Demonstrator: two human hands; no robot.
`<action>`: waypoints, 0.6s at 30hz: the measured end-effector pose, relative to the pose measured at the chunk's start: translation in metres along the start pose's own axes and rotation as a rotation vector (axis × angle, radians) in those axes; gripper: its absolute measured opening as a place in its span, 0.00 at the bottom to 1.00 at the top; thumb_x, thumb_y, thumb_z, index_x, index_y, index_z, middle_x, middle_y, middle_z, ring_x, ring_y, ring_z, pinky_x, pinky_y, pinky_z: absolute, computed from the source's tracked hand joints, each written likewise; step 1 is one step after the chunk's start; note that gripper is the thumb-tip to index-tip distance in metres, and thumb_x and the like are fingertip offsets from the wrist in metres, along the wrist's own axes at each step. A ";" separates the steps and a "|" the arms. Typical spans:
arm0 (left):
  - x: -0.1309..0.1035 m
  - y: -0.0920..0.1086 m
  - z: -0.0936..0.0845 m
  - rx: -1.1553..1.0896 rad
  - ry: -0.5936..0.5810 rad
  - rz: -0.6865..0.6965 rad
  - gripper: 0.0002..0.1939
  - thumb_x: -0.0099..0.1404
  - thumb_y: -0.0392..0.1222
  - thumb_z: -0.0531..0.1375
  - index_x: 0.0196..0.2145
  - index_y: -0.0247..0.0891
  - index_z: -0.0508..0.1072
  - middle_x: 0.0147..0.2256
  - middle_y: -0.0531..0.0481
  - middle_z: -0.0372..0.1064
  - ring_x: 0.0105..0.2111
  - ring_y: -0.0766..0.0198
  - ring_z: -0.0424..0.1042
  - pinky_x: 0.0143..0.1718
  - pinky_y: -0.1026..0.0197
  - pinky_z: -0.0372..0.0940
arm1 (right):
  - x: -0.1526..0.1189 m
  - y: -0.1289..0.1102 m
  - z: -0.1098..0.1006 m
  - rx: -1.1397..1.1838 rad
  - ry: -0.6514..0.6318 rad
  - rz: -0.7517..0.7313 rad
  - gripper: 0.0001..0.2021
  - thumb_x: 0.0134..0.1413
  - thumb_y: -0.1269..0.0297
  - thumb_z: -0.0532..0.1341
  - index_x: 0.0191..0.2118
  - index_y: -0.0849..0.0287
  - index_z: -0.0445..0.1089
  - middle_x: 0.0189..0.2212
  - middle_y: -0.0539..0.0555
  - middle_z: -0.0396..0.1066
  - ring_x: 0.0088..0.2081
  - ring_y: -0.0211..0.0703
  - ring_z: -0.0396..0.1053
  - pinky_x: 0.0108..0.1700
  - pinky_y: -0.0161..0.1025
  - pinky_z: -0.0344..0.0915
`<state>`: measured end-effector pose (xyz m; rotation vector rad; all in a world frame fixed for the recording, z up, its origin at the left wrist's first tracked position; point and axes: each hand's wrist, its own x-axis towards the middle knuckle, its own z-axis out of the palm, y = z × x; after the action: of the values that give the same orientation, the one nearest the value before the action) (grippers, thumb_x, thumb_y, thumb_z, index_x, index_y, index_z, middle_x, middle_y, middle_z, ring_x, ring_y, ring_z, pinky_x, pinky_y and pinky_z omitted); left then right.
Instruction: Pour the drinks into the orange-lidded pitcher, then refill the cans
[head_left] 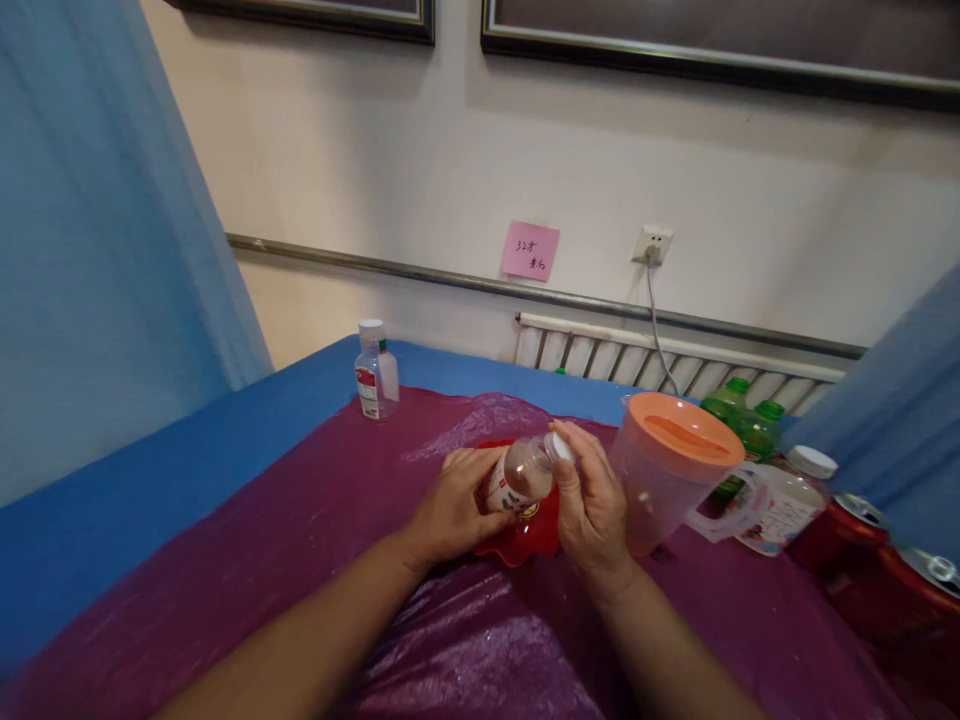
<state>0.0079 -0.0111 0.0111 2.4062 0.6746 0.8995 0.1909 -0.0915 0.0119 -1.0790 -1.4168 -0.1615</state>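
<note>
My left hand (461,500) is wrapped round the body of a clear plastic bottle (521,475) with a white and red label. The bottle tilts to the right. On its neck sits a white cap (559,448), pinched between the thumb and fingers of my right hand (596,500). Whether the cap is tight or loose cannot be made out. Directly beneath the bottle lies a red tray with a wavy rim (514,548). Just right of my right hand stands a clear pitcher (649,490) with an orange lid (682,428).
A second clear bottle (375,375) with a white cap stands at the back left. Green bottles (757,425), a white-capped bottle (787,500) and red cans (900,590) line the right side. Purple plastic sheeting (300,540) covers the blue table (150,530). A radiator (592,350) is behind.
</note>
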 end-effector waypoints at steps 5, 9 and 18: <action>0.000 -0.002 0.001 0.002 0.029 0.025 0.33 0.60 0.55 0.69 0.60 0.45 0.69 0.55 0.47 0.75 0.53 0.48 0.71 0.58 0.47 0.59 | 0.000 0.001 0.001 0.035 -0.010 0.028 0.18 0.68 0.65 0.59 0.61 0.51 0.68 0.56 0.57 0.73 0.58 0.47 0.69 0.60 0.50 0.66; 0.000 -0.001 0.000 0.003 0.020 0.033 0.32 0.60 0.55 0.69 0.59 0.46 0.70 0.55 0.48 0.75 0.53 0.48 0.71 0.57 0.48 0.59 | 0.001 -0.002 0.000 0.045 -0.056 0.005 0.19 0.70 0.66 0.57 0.63 0.50 0.67 0.58 0.56 0.72 0.60 0.47 0.68 0.61 0.50 0.66; -0.002 -0.004 0.002 -0.001 0.009 0.043 0.33 0.59 0.52 0.70 0.60 0.45 0.69 0.56 0.46 0.74 0.55 0.47 0.70 0.58 0.46 0.58 | 0.003 0.000 -0.003 0.059 -0.062 0.012 0.17 0.66 0.63 0.62 0.58 0.51 0.71 0.53 0.57 0.73 0.56 0.48 0.70 0.58 0.50 0.68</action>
<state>0.0067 -0.0099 0.0068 2.4259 0.6275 0.9282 0.1934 -0.0925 0.0150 -1.0517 -1.4617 -0.0775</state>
